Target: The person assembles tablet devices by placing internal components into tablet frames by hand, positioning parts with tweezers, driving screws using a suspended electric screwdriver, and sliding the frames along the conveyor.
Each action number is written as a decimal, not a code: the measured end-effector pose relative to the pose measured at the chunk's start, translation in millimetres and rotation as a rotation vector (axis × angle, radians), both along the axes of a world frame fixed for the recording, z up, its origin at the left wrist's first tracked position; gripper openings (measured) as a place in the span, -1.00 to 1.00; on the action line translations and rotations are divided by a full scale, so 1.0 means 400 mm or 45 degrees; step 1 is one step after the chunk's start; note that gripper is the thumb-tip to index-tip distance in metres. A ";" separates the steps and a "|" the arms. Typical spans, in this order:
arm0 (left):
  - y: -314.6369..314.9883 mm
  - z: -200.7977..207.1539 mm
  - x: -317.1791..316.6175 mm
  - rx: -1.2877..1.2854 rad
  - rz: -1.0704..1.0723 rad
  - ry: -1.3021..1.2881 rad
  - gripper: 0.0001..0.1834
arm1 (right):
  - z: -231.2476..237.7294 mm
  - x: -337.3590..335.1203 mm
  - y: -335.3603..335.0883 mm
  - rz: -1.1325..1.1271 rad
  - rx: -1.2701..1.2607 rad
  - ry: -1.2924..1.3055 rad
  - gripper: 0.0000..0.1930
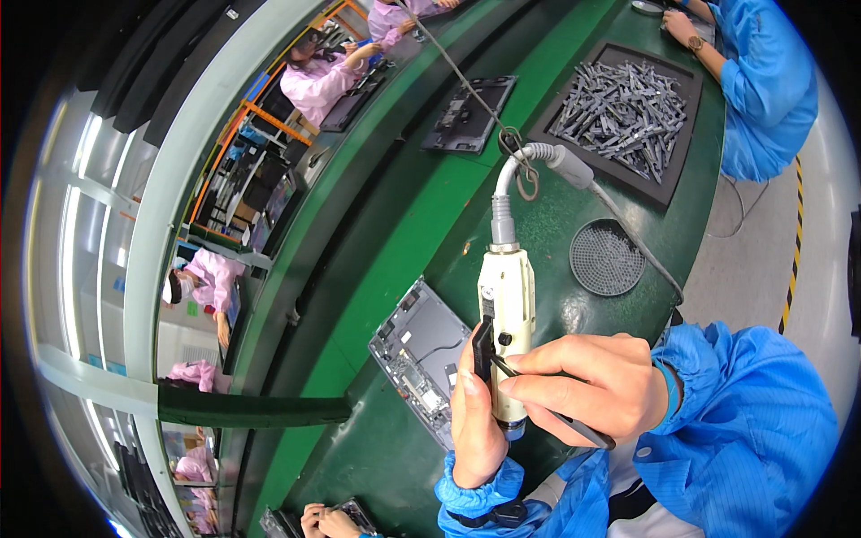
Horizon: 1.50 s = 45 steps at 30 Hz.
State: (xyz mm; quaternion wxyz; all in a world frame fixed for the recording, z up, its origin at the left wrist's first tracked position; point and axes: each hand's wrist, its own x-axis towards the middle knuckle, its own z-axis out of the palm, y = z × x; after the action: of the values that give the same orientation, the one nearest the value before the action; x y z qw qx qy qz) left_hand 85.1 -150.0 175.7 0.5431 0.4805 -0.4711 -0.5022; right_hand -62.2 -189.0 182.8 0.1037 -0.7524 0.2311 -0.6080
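Note:
My left hand [477, 432] is closed, pinching a small black part [484, 346] upright between thumb and fingers. From the right, my right hand [596, 384] grips a pair of dark tweezers [587, 432], their tips meeting the black part. A cream-coloured electric screwdriver [509, 287] hangs by its grey cable right behind both hands; its lower end is partly hidden by the fingers. Left of my hands, an open grey laptop shell [404, 345] with a circuit board and a cable lies on the green bench [556, 309].
A black tray [619, 184] heaped with small grey parts stands ahead, near a round dark dish [608, 257]. Another laptop shell [469, 112] lies on the green line. A co-worker in blue [762, 99] works far right; another person's hands [327, 520] show at the bottom.

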 end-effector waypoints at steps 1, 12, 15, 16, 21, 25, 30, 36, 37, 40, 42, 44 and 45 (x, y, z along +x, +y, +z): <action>0.001 0.004 0.001 0.066 -0.025 0.009 -0.29 | -0.003 -0.001 0.000 0.007 0.000 0.007 -0.73; -0.001 0.009 0.004 -0.015 -0.055 0.185 -0.46 | -0.012 0.010 -0.005 0.046 0.036 -0.112 -0.76; -0.005 0.016 0.001 0.059 0.001 0.120 -0.29 | -0.009 -0.006 0.000 0.098 0.074 -0.111 -0.75; -0.007 0.016 0.003 0.060 0.007 0.121 -0.29 | -0.007 -0.010 0.002 0.141 0.101 -0.110 -0.76; -0.012 0.016 0.008 0.074 -0.058 0.173 -0.31 | -0.009 -0.009 0.001 0.201 0.130 -0.139 -0.76; -0.010 0.023 0.006 0.093 -0.048 0.208 -0.31 | -0.004 -0.012 0.000 0.202 0.119 -0.101 -0.75; -0.010 0.021 0.013 0.097 -0.115 0.211 -0.31 | -0.003 -0.011 -0.002 0.191 0.091 -0.066 -0.72; -0.004 0.022 0.011 0.104 -0.121 0.395 -0.41 | 0.002 -0.002 0.000 0.112 0.070 -0.048 -0.71; -0.005 0.023 0.010 0.074 -0.140 0.359 -0.40 | 0.004 0.000 0.001 0.089 0.057 -0.044 -0.72; -0.005 0.028 0.009 0.069 -0.157 0.324 -0.39 | 0.008 0.004 0.005 0.044 0.030 -0.023 -0.74; -0.007 0.032 0.012 0.071 -0.181 0.252 -0.35 | 0.010 0.005 0.009 0.017 0.019 -0.009 -0.74; -0.010 0.029 0.012 0.075 -0.208 0.176 -0.29 | 0.013 0.004 0.011 -0.018 0.025 0.010 -0.76; -0.011 0.024 0.012 0.035 -0.200 0.126 -0.29 | 0.015 0.004 0.012 -0.018 0.022 0.012 -0.76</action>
State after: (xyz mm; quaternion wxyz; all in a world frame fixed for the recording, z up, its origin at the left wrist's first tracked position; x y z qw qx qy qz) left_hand 89.9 -154.6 185.3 0.5180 0.4242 -0.4729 -0.5728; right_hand -60.5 -184.4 189.0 0.1048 -0.7527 0.2424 -0.6031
